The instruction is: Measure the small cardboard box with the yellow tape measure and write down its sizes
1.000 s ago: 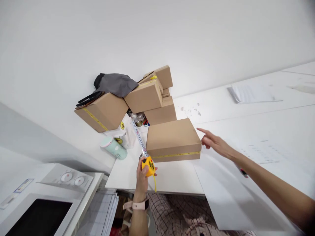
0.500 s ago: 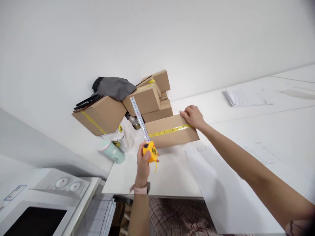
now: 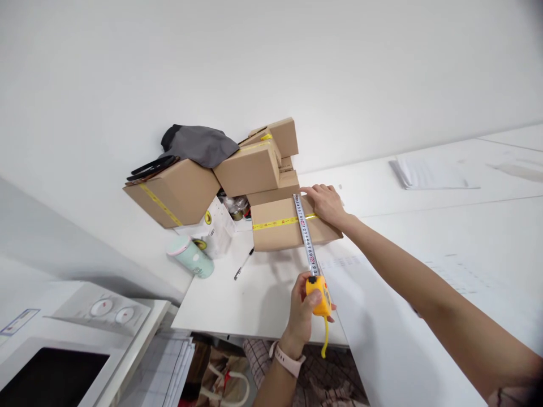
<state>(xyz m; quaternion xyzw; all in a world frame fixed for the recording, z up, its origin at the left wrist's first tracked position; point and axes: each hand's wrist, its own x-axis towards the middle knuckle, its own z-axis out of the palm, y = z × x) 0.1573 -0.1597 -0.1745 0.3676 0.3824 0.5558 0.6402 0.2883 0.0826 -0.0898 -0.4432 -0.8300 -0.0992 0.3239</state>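
tabletop (image 3: 263, 302): box (image 3: 275, 237) at its far edge, against other boxes. right hand (image 3: 326, 204) rests open on the box top, apparently pinning the blade (image 3: 306, 233) end. left hand (image 3: 302, 314), near the front edge, is closed round the tape measure (image 3: 318, 295), holding the blade taut.

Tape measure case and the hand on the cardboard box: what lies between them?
The head view shows only the blade pulled out of the case, over the box top and white table.
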